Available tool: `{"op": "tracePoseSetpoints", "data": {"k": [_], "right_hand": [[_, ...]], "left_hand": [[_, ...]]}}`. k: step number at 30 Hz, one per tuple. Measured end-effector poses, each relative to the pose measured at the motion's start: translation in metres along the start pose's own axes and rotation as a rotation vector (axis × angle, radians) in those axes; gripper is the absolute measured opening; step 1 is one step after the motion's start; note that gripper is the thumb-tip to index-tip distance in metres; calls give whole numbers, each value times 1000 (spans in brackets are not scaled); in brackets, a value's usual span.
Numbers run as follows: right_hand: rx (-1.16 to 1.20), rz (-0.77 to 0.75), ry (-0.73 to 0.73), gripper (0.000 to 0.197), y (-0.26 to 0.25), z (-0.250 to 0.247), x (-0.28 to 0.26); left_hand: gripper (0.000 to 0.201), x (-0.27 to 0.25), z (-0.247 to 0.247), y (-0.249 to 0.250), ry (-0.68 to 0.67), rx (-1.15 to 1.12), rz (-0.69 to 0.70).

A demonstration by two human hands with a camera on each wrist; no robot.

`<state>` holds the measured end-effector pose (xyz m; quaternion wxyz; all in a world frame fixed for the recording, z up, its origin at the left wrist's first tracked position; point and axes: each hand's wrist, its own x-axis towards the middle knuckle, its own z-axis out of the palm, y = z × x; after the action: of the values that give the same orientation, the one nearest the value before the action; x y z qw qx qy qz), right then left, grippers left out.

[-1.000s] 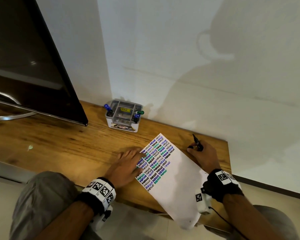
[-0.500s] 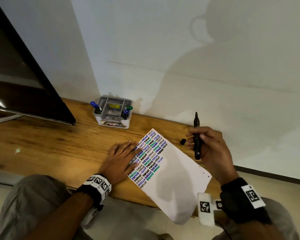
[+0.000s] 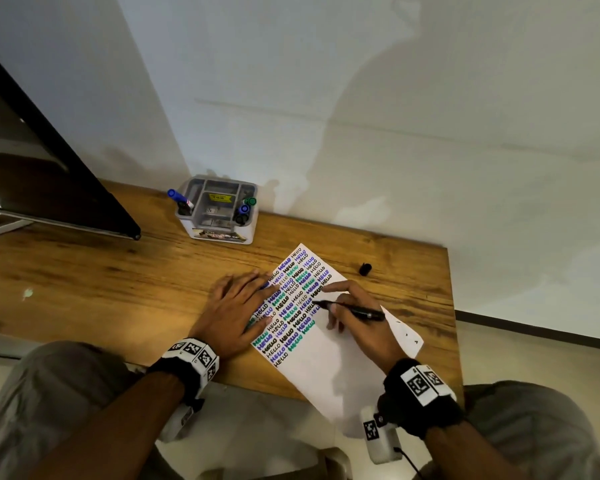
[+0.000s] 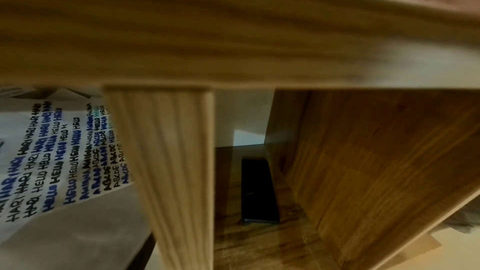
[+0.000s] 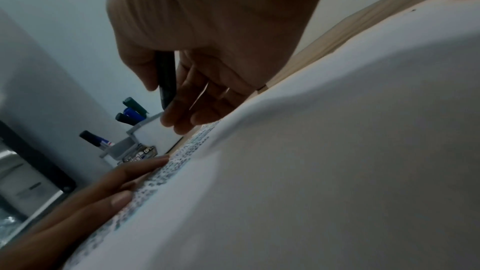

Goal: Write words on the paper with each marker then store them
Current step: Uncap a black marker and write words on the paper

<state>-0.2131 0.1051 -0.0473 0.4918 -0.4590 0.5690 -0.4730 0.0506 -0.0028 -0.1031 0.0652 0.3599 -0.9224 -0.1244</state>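
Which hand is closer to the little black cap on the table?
Right. The right hand writes on the paper just in front of the cap; the left hand lies flat farther away across the paper.

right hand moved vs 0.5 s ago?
Yes. The right hand came down and in from the desk's far right edge onto the paper, away from the loose black cap; its marker now lies tip-down at the writing.

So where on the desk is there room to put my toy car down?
The widest bare wood lies left of the left hand, between the dark screen and the desk's front edge. A smaller bare strip runs between the marker box and the black cap. It's crowded on the paper, under both hands and the black marker.
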Motion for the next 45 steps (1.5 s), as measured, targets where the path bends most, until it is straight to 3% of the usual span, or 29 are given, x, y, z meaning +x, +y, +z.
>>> {"op": "tracePoseSetpoints", "data": {"k": [3,8,22,45], "right_hand": [[-49,-35,-17,21,7,-1,4],[-17,0,92,7,24,-1,5],[-194,-57,66,14,35,-4,7],[-237,-61,71,16,39,-2,7]], "left_hand": [[58,0,0,0,-2,-4,1],[55,1,-1,0,-3,-11,-11],[52,2,-3,1,-3,-20,-32],[52,2,-4,1,4,-17,-34]]}}
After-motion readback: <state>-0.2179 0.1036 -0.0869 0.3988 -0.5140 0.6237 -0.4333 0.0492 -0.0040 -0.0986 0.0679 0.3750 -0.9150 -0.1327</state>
